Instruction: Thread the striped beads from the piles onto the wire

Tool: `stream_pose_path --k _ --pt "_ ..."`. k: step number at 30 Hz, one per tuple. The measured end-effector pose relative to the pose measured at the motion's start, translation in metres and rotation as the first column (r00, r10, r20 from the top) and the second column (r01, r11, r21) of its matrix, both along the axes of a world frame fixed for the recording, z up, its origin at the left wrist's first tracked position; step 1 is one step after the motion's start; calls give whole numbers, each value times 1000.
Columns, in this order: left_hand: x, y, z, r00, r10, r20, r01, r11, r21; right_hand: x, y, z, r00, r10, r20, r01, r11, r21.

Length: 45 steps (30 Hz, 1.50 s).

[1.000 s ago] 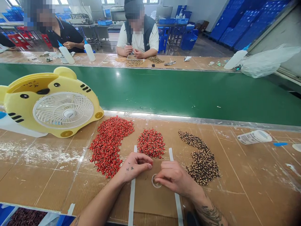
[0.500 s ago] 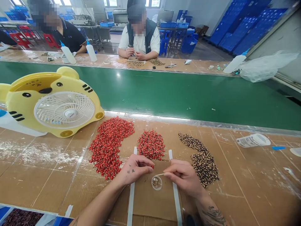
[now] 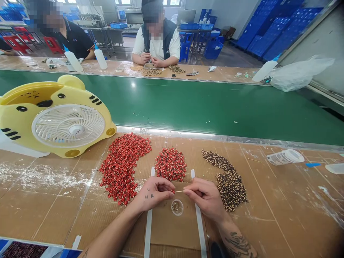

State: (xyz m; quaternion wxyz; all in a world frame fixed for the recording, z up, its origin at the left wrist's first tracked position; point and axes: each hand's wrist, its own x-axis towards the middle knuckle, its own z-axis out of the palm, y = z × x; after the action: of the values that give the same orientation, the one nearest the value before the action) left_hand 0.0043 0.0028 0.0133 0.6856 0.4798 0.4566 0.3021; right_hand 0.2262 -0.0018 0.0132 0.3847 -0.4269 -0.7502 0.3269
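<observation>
My left hand (image 3: 153, 193) rests on the cardboard mat (image 3: 172, 229), fingers pinched on a tiny red piece at their tips. My right hand (image 3: 205, 197) pinches a thin stick (image 3: 178, 191) whose tip points at that red piece. Just below both hands sits a small clear round cup (image 3: 177, 207) with a brownish blob inside. Behind my hands lie a big heap of red pieces (image 3: 123, 165), a smaller red heap (image 3: 171, 164) and a curved heap of brown pieces (image 3: 228, 179).
A yellow tiger-shaped fan (image 3: 57, 120) stands at the left. A green conveyor belt (image 3: 201, 104) runs across behind the bench. A white bottle (image 3: 285, 157) lies on its side at the right. Two people sit at the far bench with squeeze bottles (image 3: 100, 57).
My right hand lifted off the clear cup and moved up toward my left hand, bringing the stick's tip to the red piece. The cup now shows uncovered.
</observation>
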Motion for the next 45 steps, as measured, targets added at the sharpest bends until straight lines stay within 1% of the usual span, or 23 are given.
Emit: stream_pose_path --k 3,7,12,14,16,18,19,20,21,22,24,26,27,28,29,31,33,35,37,40,42,45 --pt "0 0 -1 1000 4 17 -4 1000 9 -3 -1 0 999 -42 9 42 999 -3" --pt "1 0 0 1000 -14 -4 14 999 29 -8 -2 1 996 -94 10 94 995 40" --pt "0 1 2 1000 6 -4 -6 1000 21 -1 0 3 992 -125 -15 126 990 67" --pt "0 1 3 1000 13 -5 -13 1000 13 3 2 6 998 -62 -7 62 996 68" --pt "0 1 3 1000 13 -11 -13 1000 7 4 3 7 996 73 50 -76 996 55" --pt "1 1 4 1000 16 -8 -16 1000 -1 3 4 8 966 221 133 -226 974 21" --pt "1 1 4 1000 16 -2 -16 1000 -6 3 5 8 949 264 171 -268 963 1" --pt "1 1 4 1000 16 4 -15 1000 -10 3 5 8 939 279 201 -282 959 -16" --pt "1 1 4 1000 15 6 -15 1000 -13 5 6 9 939 263 222 -263 964 -30" --pt "0 1 3 1000 15 4 -15 1000 -15 9 8 10 949 213 234 -211 977 -35" --pt "-1 2 3 1000 18 -10 -18 1000 -12 23 12 15 970 36 241 -29 999 -34" --pt "-2 3 3 1000 28 -12 -28 1000 -1 43 14 23 955 -157 253 171 985 -33" --pt "-2 3 2 1000 29 -6 -29 1000 4 54 15 26 935 -219 278 238 970 -38" --pt "-3 4 2 1000 28 1 -28 1000 7 65 15 29 917 -240 320 269 962 -49" --pt "-3 4 2 1000 27 7 -27 1000 6 75 14 32 900 -223 375 265 962 -62" --pt "-4 4 2 1000 26 11 -26 1000 1 90 10 33 860 -125 495 193 977 -88" --pt "-4 3 3 1000 28 8 -28 1000 1 97 5 31 811 -38 584 125 986 -109" --pt "-4 3 5 999 28 16 -28 1000 4 97 1 27 776 -11 631 103 989 -110" --pt "-4 3 6 999 33 36 -32 999 -6 94 -1 23 760 -16 650 96 991 -88" --pt "-4 4 6 997 46 60 -45 999 -25 88 3 19 736 13 677 31 998 -53" --pt "-5 5 7 997 52 65 -51 998 -24 86 7 19 704 64 707 -25 998 -66" --pt "-6 4 7 996 54 67 -53 998 -18 84 12 19 666 119 737 -69 993 -98"
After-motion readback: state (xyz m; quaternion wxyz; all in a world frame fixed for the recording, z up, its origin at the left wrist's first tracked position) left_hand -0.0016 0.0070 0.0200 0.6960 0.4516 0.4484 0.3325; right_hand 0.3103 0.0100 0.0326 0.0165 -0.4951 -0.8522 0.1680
